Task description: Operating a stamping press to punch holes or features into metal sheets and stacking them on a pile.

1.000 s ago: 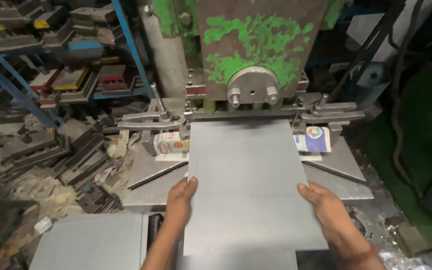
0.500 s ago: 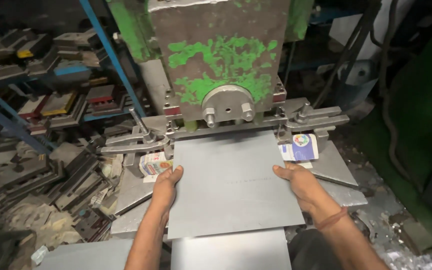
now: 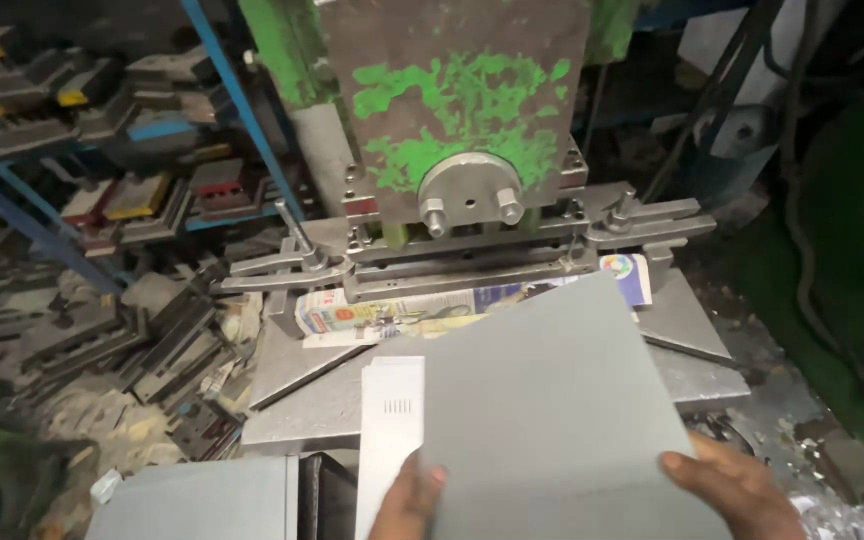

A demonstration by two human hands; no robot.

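I hold a flat grey metal sheet [image 3: 552,420] at an angle in front of the press, its far corner over the press bed [image 3: 692,330]. My left hand [image 3: 407,500] grips its near left edge, thumb on top. My right hand [image 3: 732,485] holds its near right edge. A paler sheet [image 3: 392,430] with a small row of punched slots shows along the grey sheet's left side, partly hidden beneath it. Whether my left hand also holds that paler sheet, I cannot tell.
A press [image 3: 462,110] with flaking green paint stands straight ahead, its tool and clamps [image 3: 472,255] above the bed. Newspaper [image 3: 392,312] lies on the bed. Grey sheets [image 3: 192,500] are stacked at the bottom left. A blue rack [image 3: 102,180] with several metal dies fills the left; cables [image 3: 802,200] hang right.
The grey sheet was pushed flat under the press tool; now it is drawn back toward me and swung askew. The newspaper and a pale slotted sheet have come into sight.
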